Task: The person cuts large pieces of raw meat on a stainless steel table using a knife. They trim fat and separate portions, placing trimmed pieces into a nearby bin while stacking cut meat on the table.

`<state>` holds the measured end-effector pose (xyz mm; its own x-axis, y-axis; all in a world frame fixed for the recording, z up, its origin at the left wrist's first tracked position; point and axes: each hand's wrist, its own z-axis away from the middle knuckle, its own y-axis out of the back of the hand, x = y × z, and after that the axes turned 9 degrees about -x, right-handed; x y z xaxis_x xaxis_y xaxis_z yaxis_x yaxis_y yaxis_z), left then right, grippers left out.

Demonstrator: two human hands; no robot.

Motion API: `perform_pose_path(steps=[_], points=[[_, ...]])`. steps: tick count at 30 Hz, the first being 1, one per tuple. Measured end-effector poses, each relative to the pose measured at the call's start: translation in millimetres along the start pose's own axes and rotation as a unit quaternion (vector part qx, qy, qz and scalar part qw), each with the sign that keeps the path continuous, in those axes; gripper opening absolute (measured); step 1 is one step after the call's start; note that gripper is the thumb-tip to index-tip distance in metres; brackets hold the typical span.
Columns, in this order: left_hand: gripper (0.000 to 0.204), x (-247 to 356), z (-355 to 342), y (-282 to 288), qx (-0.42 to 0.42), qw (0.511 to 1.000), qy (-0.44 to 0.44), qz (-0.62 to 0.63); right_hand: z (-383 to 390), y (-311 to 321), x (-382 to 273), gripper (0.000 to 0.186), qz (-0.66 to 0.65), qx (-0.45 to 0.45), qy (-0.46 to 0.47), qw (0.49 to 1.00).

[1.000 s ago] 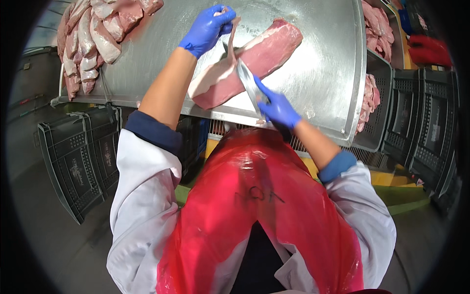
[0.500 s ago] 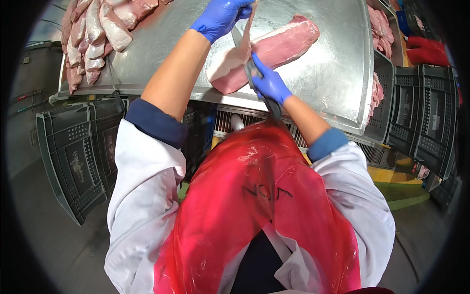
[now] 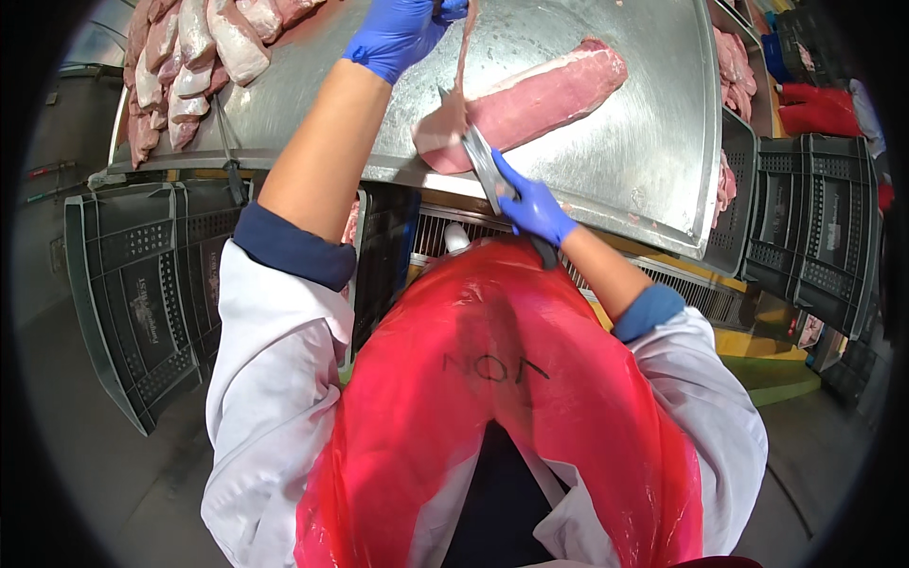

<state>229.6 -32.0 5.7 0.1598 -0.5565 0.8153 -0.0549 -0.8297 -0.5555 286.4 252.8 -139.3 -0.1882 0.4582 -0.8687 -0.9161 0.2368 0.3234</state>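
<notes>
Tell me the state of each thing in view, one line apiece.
Left hand: gloved, closed on meat strip
Meat strip: pulled up
Right hand: gloved, closed on knife
Knife: blade slanted across large meat piece
Large meat piece: lying on metal table
Meat pile: heaped
Right-hand crate: holding meat
Apron: worn, creased

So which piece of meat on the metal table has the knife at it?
The long pink loin lying apart on the table: the knife in the right hand crosses it. The other pieces are heaped at the table's left end.
</notes>
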Motion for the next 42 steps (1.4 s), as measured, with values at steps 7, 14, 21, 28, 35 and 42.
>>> perform_pose_path(steps=[7, 14, 21, 28, 35, 42], points=[[0.005, 32.3, 28.4, -0.4, 0.075, 0.995, -0.043, 0.057, -43.3, 8.3, -35.5, 0.068, -0.017, -0.066, -0.088, 0.994], [0.004, 78.3, 78.0, 1.5, 0.074, 0.982, -0.094, 0.145, -90.5, 0.2, -28.5, 0.064, 0.09, -0.059, -0.005, 0.994], [0.01, 124.0, 146.3, 43.4, 0.148, 0.948, -0.222, 0.176, -31.8, -21.4, -13.5, 0.061, 0.081, -0.072, 0.096, 0.989], [0.02, 170.0, 109.5, -34.9, 0.08, 0.962, -0.249, 0.082, -106.9, -44.5, -65.1, 0.066, 0.093, -0.099, 0.106, 0.985], [0.017, 183.4, -2.4, -125.6, -0.031, 0.988, -0.136, 0.068, -7.0, 33.9, -29.7, 0.074, -0.092, -0.067, 0.01, 0.993], [0.019, 14.0, -162.7, -300.1, -0.392, 0.92, -0.018, 0.011, 65.1, 131.3, 45.4, 0.076, -0.212, 0.112, -0.004, 0.971]])
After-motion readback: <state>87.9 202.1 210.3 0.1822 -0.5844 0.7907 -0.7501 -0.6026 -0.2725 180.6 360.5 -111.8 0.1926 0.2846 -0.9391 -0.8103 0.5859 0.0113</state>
